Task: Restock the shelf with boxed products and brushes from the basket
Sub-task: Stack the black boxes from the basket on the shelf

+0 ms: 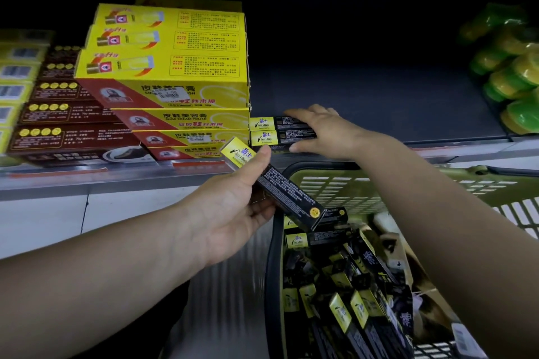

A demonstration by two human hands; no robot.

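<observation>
The dark metal shelf (379, 102) runs across beyond both hands, bare behind the right hand (323, 131). Below that hand's wrist stands an olive-green slatted plastic basket (350, 183), holding a jumble of long, narrow black cardboard boxes with yellow printed ends (344, 309). Left of the right hand, a tall stack of yellow shoe-cream cartons (175, 67) rises from the shelf, and beyond that stand dark brown boxes with gold medal dots (67, 137). Far to the hand's right lie green-and-yellow packs (510, 67), too blurred to identify.

The right hand is unclenched: its straight fingers lie over a low stack of the same black-and-yellow boxes on the shelf (274, 132), thumb against the front edge. The left hand (233, 213) grips one more black box with a yellow end (280, 186), tilted, above the basket's near-left corner, thumb on the yellow end.
</observation>
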